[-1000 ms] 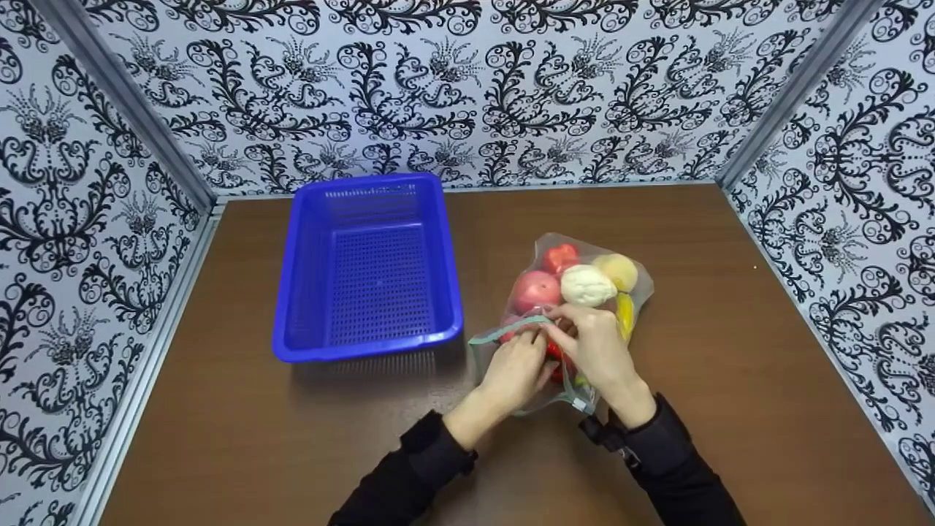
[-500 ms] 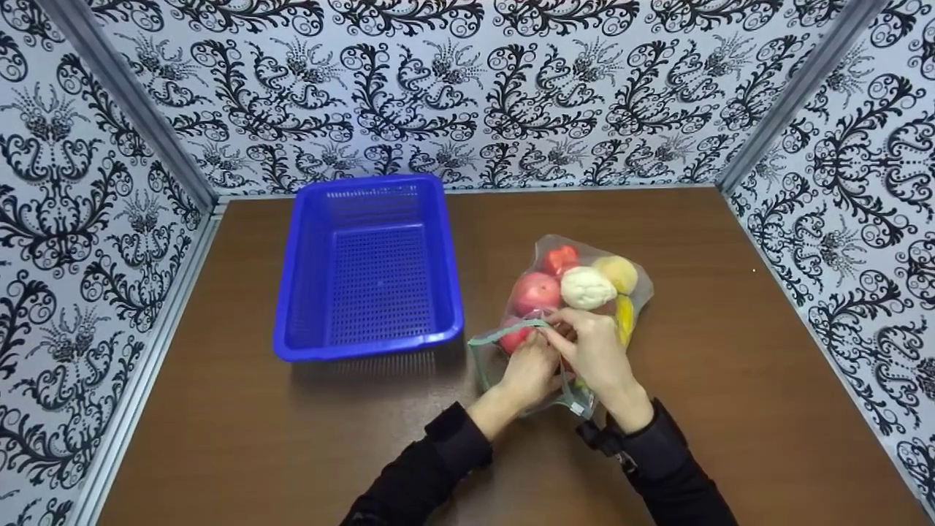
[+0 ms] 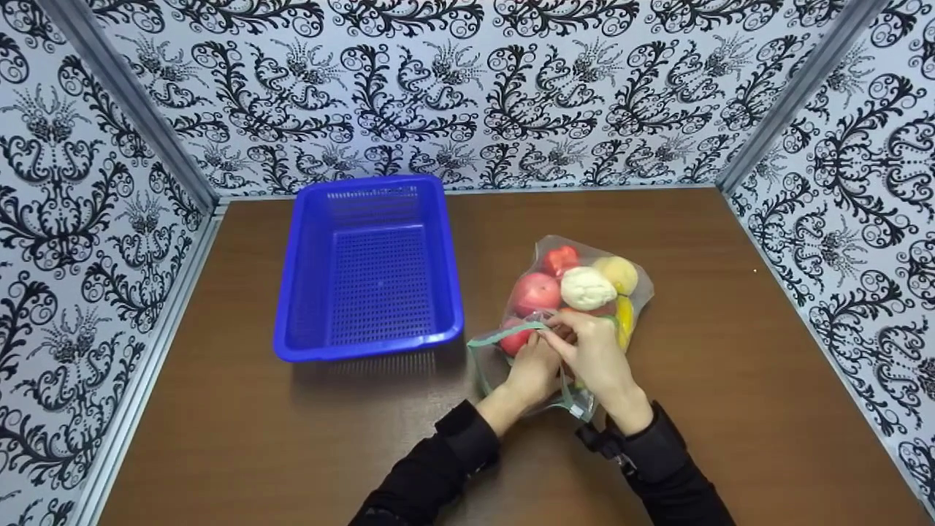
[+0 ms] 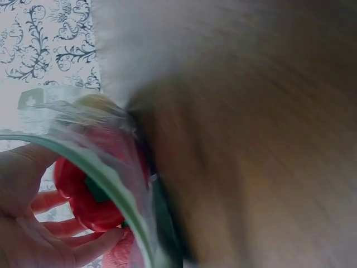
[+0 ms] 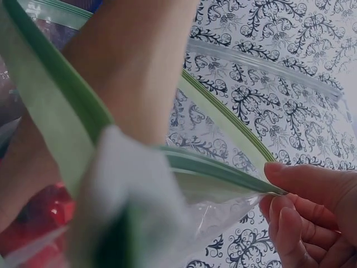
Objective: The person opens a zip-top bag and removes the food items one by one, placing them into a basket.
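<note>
A clear zip bag [image 3: 644, 288] with a green seal lies on the table, filled with several fruits and vegetables. Through its film show a pinkish-red round fruit [image 3: 537, 292], a white bumpy vegetable [image 3: 587, 288], a yellow round fruit [image 3: 618, 275] and a red pepper [image 3: 561, 259]. My left hand [image 3: 535, 371] reaches in through the bag's mouth. There its fingers curl round a red bell pepper [image 4: 92, 201] with a green stem. My right hand [image 3: 600, 358] pinches the edge of the mouth between thumb and fingers, holding the green seal strip [image 5: 234, 181] taut.
A blue perforated plastic basket [image 3: 369, 352] stands left of the bag on the brown table [image 3: 350, 446]. Patterned walls [image 3: 453, 88] enclose the table at the back and both sides.
My left hand has moved right and deeper into the bag. The right hand keeps its hold on the bag's edge, nearly still. The basket has not moved.
</note>
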Motion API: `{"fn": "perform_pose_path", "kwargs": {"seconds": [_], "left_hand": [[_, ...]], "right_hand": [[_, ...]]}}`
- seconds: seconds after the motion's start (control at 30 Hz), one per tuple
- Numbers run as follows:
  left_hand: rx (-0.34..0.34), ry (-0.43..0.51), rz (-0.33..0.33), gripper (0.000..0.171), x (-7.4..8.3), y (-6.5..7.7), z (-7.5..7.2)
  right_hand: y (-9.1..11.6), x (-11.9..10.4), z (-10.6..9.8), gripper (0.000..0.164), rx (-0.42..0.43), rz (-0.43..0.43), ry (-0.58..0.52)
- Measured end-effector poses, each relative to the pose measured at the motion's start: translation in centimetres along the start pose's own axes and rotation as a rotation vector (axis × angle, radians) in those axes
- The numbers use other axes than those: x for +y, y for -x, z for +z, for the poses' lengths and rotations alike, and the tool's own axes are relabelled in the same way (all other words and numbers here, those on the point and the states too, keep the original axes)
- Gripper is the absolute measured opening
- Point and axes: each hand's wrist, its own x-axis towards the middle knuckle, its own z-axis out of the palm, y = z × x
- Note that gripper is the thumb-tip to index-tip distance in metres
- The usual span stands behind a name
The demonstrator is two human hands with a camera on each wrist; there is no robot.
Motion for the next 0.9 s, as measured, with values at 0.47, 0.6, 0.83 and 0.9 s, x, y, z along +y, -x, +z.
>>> {"fn": "perform_pose_path", "kwargs": {"seconds": [0.47, 0.6, 0.83, 0.9], "left_hand": [[0.005, -0.047, -0.019, 0.057, 0.1, -0.3, 0.9], [0.050, 0.012, -0.009, 0.058, -0.1, -0.1, 1.1], [0.132, -0.001, 0.036, 0.061, -0.3, 0.6, 1.1], [0.132, -0.025, 0.047, 0.063, -0.3, 0.8, 1.0]], "right_hand": [[0.0, 0.0, 0.1, 0.010, -0.010, 0.013, -0.014], [0.0, 0.0, 0.1, 0.010, -0.016, 0.020, -0.015], [-0.1, 0.1, 0.0, 0.009, -0.024, 0.025, -0.016], [-0.1, 0.1, 0.0, 0.009, -0.022, 0.024, -0.015]]}}
